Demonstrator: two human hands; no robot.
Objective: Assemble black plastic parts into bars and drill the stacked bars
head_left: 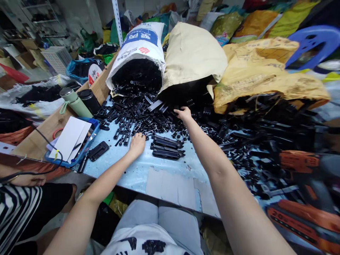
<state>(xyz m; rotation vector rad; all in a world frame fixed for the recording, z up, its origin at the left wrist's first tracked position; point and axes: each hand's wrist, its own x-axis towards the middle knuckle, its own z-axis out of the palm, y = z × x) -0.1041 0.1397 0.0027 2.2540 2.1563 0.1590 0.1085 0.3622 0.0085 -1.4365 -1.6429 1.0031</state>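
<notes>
My left hand (137, 145) rests low over the blue tabletop with its fingers curled together, a small black part at the fingertips. My right hand (183, 114) reaches to the heap of small black parts (127, 113) below the mouth of a beige sack (195, 49). Its fingers are bent and closed against dark pieces, and what they grip cannot be made out. Between the hands and nearer to me, several long black tool-like pieces with pointed ends (168, 147) lie side by side in a stack. Small silvery pins (166, 126) are scattered among the parts.
A white sack (140, 46) and a yellow sack (255, 74) spill more black parts. An orange power drill (300, 163) stands at right. At left are a blue tray (92, 125) with papers, a green bottle (75, 101) and a seated person's hand (30, 179).
</notes>
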